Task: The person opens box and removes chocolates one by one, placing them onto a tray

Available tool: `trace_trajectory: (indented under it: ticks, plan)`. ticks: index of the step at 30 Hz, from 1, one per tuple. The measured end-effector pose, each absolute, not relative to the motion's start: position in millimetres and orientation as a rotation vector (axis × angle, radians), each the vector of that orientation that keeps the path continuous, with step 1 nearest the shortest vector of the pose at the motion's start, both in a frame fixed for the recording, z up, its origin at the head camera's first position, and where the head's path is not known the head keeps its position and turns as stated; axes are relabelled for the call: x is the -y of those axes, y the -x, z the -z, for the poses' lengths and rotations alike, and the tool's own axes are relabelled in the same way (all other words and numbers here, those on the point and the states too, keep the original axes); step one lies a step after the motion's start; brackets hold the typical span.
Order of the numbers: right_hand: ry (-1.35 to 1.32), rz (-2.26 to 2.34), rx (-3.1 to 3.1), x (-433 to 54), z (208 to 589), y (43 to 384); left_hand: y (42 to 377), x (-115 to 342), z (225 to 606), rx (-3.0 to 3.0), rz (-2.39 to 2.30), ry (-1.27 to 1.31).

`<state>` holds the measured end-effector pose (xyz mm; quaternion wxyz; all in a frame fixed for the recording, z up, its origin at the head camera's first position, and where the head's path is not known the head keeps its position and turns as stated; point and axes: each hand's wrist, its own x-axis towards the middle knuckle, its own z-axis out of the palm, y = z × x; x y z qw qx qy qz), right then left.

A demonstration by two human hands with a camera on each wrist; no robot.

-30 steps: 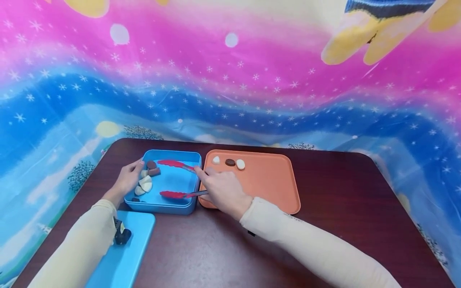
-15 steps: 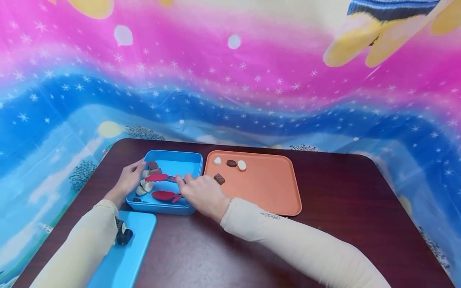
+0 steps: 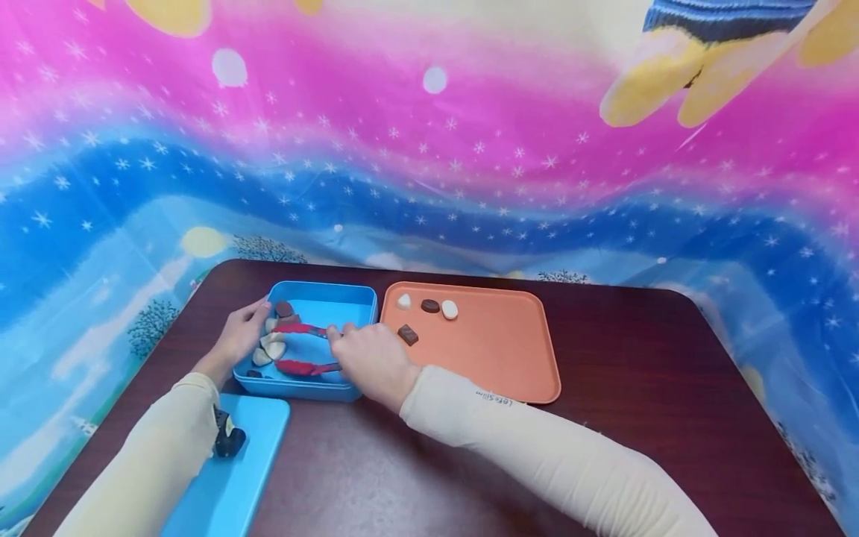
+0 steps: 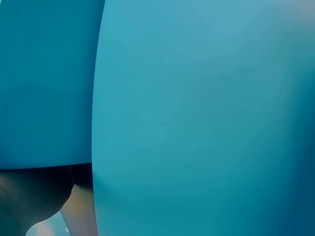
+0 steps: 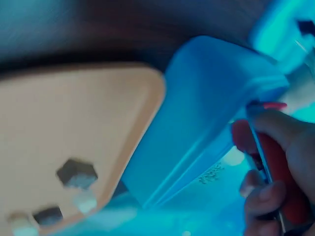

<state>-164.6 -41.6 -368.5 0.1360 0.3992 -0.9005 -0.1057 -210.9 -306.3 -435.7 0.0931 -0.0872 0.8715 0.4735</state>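
In the head view my right hand [image 3: 377, 364] grips red-tipped tongs [image 3: 305, 368], spread apart inside the blue box [image 3: 371, 302]. Between and left of the tips lie several pieces that look like chocolates: a brown round one [image 3: 285, 308], a brown block partly behind the upper tip, white pieces [image 3: 273, 345] and a dark one [image 3: 255, 374]. My left hand [image 3: 236, 339] holds the box's left wall at the rim; some fingers are hidden. On the orange tray [image 3: 493, 350] sit a brown square chocolate [image 3: 407, 335], a dark oval one [image 3: 430, 306], a white oval one [image 3: 450, 309] and a white pointed one [image 3: 403, 301].
A blue lid [image 3: 251, 477] lies on the dark table [image 3: 376, 477] in front of the box, partly under my left forearm. The tray stands close to the box's right side. Behind the table hangs a printed cloth [image 3: 429, 164].
The right hand and tongs have moved left and down in the box toward the white pieces. The brown square chocolate on the tray, hidden before, now shows. My left hand keeps its place.
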Motion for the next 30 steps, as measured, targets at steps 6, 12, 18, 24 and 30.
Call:
trace_trajectory:
  ticks: [6,12,18,24,30]
  plan:
    - [-1.065,0.042,2.886,44,364,168,209,305,437,-2.567,-1.415,0.273]
    - [-1.023,-0.077,2.991,46,369,170,208,304,436,-2.523,-1.441,0.297]
    - [-1.022,-0.175,3.011,40,377,171,209,301,435,-2.515,-1.454,0.296]
    - [-1.016,-0.209,2.988,31,380,169,209,302,435,-2.533,-1.439,0.288]
    - [-1.001,-0.260,2.932,18,379,166,210,304,436,-2.509,-1.449,0.292]
